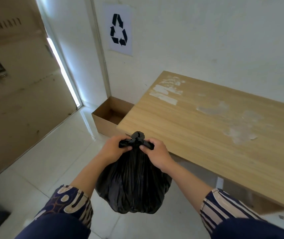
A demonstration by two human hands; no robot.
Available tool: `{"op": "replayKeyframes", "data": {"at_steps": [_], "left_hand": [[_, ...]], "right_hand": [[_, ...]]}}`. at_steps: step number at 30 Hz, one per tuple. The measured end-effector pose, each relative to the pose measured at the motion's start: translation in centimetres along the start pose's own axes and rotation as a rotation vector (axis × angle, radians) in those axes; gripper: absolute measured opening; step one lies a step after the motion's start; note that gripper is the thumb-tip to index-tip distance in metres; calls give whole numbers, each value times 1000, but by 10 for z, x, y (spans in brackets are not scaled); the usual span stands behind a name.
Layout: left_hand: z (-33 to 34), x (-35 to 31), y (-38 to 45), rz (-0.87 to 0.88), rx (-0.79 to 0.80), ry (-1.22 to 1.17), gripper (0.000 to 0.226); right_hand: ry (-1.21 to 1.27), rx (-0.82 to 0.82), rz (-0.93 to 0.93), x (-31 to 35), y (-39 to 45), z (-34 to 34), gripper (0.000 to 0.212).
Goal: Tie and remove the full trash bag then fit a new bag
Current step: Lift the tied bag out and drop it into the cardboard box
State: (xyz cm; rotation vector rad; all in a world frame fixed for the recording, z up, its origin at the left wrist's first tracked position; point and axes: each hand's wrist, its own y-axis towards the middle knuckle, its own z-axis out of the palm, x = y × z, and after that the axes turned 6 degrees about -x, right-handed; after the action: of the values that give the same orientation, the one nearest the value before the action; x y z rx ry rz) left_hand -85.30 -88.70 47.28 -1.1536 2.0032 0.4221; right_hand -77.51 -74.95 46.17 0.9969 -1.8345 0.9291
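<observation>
Trash bag (132, 183), black plastic, full and rounded, hanging in the air over the tiled floor (39, 169) just off the near left corner of the counter (206, 121); it rests on nothing, and no bin shows in view. Long axis: upright, neck at top, belly straight below. Neck: gathered into a knot (137, 139) with a short tuft standing above it and one tail running out to each side. Left hand (113, 149): fingers curled round the left tail, thumb tip pressed on it. Right hand (156, 152): fingers curled round the right tail in the same way. Both hands sit level with the knot, one on each side and equally near it, so the tails lie across the bag's hanging axis and the whole weight is carried from these two grips. Judgement: the tying step looks close to finished; an outward pull on both tails would cinch the knot, after which either hand could carry the bag alone by the neck. Surroundings: wooden counter top with pale worn patches; open cardboard box (110, 114) on the floor against the wall beyond the counter's left end; recycling sign (119, 30) on the wall above it. New bag: none visible.
</observation>
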Motion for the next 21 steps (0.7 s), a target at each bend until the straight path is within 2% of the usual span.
{"op": "replayKeyframes", "data": {"at_steps": [7, 10, 16, 21], "left_hand": [[-106, 84, 73, 35, 68, 63, 20], [-116, 94, 82, 31, 58, 75, 21], [-181, 144, 136, 67, 65, 76, 21], [-209, 172, 195, 93, 8, 37, 25]], "right_hand": [[46, -82, 38, 61, 78, 111, 15], [47, -89, 31, 65, 90, 125, 14], [51, -142, 12, 101, 150, 194, 10], [71, -174, -25, 122, 210, 221, 16]]}}
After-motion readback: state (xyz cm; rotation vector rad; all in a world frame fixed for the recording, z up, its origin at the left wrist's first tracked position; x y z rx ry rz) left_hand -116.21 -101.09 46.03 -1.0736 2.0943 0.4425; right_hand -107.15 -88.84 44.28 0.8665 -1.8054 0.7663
